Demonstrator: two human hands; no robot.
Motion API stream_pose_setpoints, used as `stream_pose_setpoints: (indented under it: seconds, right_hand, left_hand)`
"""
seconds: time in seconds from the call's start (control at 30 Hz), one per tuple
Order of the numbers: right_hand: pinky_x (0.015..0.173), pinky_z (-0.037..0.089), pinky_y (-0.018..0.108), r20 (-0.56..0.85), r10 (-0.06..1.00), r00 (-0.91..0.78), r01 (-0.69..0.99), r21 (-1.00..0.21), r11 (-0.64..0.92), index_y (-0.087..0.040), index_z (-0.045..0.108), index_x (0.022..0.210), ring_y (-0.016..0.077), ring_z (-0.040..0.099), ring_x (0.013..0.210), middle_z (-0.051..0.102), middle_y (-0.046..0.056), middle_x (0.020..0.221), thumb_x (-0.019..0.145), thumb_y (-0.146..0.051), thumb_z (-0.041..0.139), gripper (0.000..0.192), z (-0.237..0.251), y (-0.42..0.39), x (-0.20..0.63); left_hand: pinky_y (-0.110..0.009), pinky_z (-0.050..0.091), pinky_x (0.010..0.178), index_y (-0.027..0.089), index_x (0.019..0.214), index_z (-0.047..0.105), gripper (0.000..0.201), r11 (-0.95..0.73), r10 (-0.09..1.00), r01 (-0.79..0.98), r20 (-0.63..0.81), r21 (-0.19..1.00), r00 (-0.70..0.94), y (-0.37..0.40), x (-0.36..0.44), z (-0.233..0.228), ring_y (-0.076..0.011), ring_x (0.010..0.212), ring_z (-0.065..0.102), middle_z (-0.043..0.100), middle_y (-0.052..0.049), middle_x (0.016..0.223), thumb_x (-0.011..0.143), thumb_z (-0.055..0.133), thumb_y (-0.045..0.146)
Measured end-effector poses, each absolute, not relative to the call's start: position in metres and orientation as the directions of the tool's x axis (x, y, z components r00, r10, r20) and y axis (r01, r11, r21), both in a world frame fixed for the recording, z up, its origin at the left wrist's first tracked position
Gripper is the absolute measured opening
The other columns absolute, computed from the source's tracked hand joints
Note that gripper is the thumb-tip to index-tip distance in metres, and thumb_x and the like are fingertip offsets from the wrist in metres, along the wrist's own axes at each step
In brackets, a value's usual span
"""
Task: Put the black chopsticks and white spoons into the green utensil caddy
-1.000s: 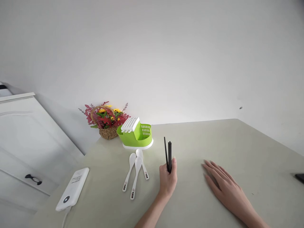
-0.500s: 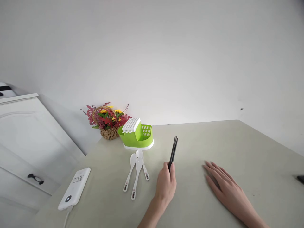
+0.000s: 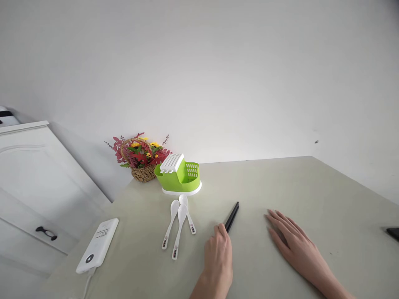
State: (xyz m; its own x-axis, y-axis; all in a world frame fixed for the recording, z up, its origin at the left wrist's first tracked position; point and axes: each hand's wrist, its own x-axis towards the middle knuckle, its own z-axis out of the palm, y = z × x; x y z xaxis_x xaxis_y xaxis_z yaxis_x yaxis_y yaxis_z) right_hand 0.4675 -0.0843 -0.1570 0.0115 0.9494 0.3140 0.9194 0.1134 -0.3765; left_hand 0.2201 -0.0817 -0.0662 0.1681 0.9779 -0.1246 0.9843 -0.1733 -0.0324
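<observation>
My left hand (image 3: 218, 255) is closed around the lower part of some black chopsticks (image 3: 232, 216). Their tips point away from me and to the right, low over the table; whether they touch it I cannot tell. My right hand (image 3: 294, 241) lies flat on the table with its fingers stretched out, holding nothing. Left of the chopsticks, three white spoons (image 3: 181, 216) rest on the table with their bowls close together. Behind the spoons stands a green utensil holder (image 3: 170, 181) with a white slatted top and a white base.
A wicker basket of flowers (image 3: 143, 173) stands behind the holder, near the wall. On the left of the table (image 3: 264, 178) lies a white power bank (image 3: 99, 245) with a cable. A white cabinet (image 3: 40, 187) is beyond. A dark object (image 3: 393, 233) sits at the right edge.
My left hand has turned over and lowered the chopsticks from a raised, nearly upright hold to a slant near the table. My right hand has stayed in place.
</observation>
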Motion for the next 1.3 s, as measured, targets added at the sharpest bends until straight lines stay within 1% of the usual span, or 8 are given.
stream_pose_setpoints:
  seconds: [0.23, 0.4, 0.63, 0.8, 0.9, 1.1, 1.2, 1.3]
  right_hand:
    - [0.124, 0.035, 0.054, 0.318, 0.948, 0.018, 0.916, -0.386, 0.112, -0.030, 0.050, 0.151, 0.0261, 0.035, 0.153, 0.045, -0.002, 0.162, 0.104, -0.056, 0.036, 0.055, -0.157, -0.085, 0.467]
    - [0.124, 0.034, 0.054, 0.308, 0.951, 0.021, 0.917, -0.385, 0.105, -0.030, 0.050, 0.151, 0.0258, 0.034, 0.153, 0.044, -0.002, 0.162, 0.104, -0.056, 0.035, 0.056, -0.155, -0.084, 0.467]
    - [0.124, 0.035, 0.055, 0.314, 0.949, 0.024, 0.911, -0.397, 0.108, -0.030, 0.051, 0.150, 0.0267, 0.036, 0.152, 0.045, -0.001, 0.161, 0.104, -0.056, 0.036, 0.056, -0.154, -0.085, 0.467]
    - [0.123, 0.036, 0.055, 0.314, 0.949, 0.028, 0.910, -0.402, 0.106, -0.030, 0.050, 0.152, 0.0272, 0.035, 0.153, 0.044, 0.000, 0.162, 0.103, -0.056, 0.036, 0.057, -0.156, -0.085, 0.467]
    - [0.124, 0.034, 0.055, 0.315, 0.949, 0.021, 0.912, -0.396, 0.111, -0.030, 0.049, 0.152, 0.0267, 0.034, 0.153, 0.044, -0.001, 0.162, 0.104, -0.056, 0.036, 0.057, -0.157, -0.085, 0.467]
    - [0.122, 0.037, 0.056, 0.323, 0.946, 0.031, 0.913, -0.394, 0.105, -0.031, 0.049, 0.152, 0.0282, 0.036, 0.152, 0.044, -0.001, 0.162, 0.103, -0.057, 0.037, 0.057, -0.159, -0.086, 0.468]
    - [0.121, 0.039, 0.057, 0.324, 0.945, 0.030, 0.910, -0.399, 0.108, -0.033, 0.049, 0.151, 0.0291, 0.037, 0.152, 0.046, -0.002, 0.161, 0.102, -0.058, 0.039, 0.056, -0.164, -0.086, 0.471]
    - [0.117, 0.044, 0.057, 0.324, 0.944, 0.057, 0.894, -0.437, 0.096, -0.031, 0.053, 0.148, 0.0309, 0.041, 0.149, 0.049, 0.001, 0.159, 0.101, -0.058, 0.039, 0.056, -0.164, -0.087, 0.464]
  left_hand:
    - [-0.031, 0.057, 0.072, 0.014, 0.115, 0.064, 0.049, -0.246, 0.968, 0.965, 0.022, -0.088, 0.249, -0.084, 0.225, -0.074, -0.0255, 0.089, 0.070, 0.067, -0.010, 0.098, 0.071, 0.071, -0.008]
    - [-0.035, 0.059, 0.072, 0.013, 0.117, 0.065, 0.034, -0.239, 0.964, 0.965, 0.095, -0.110, 0.249, -0.087, 0.236, -0.081, -0.0279, 0.090, 0.069, 0.067, -0.013, 0.101, 0.085, 0.061, 0.000]
    - [-0.042, 0.058, 0.079, 0.013, 0.117, 0.064, 0.023, -0.252, 0.965, 0.966, 0.091, 0.052, 0.247, -0.088, 0.233, -0.074, -0.0315, 0.097, 0.068, 0.067, -0.014, 0.103, 0.099, 0.054, 0.022]
    - [-0.046, 0.054, 0.092, 0.013, 0.125, 0.061, 0.037, -0.326, 0.934, 0.938, 0.193, 0.121, 0.300, -0.096, 0.214, -0.076, -0.0343, 0.109, 0.064, 0.066, -0.017, 0.116, 0.096, 0.063, 0.034]
    - [-0.041, 0.054, 0.088, 0.019, 0.124, 0.060, 0.034, -0.398, 0.899, 0.883, 0.295, 0.247, 0.323, -0.106, 0.187, -0.070, -0.0294, 0.102, 0.066, 0.067, -0.012, 0.110, 0.098, 0.058, 0.042]
    - [-0.029, 0.050, 0.072, 0.024, 0.096, 0.063, 0.032, -0.215, 0.889, 0.837, 0.455, 0.504, -0.046, -0.117, 0.096, -0.058, -0.0199, 0.072, 0.062, 0.064, -0.005, 0.080, 0.102, 0.046, 0.051]
    - [-0.024, 0.044, 0.057, 0.024, 0.084, 0.059, 0.041, -0.083, 0.913, 0.768, 0.358, 0.635, -0.198, -0.117, 0.053, -0.059, -0.0160, 0.056, 0.052, 0.053, 0.002, 0.063, 0.099, 0.045, 0.060]
    - [-0.023, 0.038, 0.052, 0.024, 0.077, 0.057, 0.047, -0.031, 0.941, 0.734, 0.267, 0.678, -0.207, -0.117, 0.027, -0.060, -0.0140, 0.051, 0.044, 0.042, 0.005, 0.057, 0.097, 0.045, 0.066]
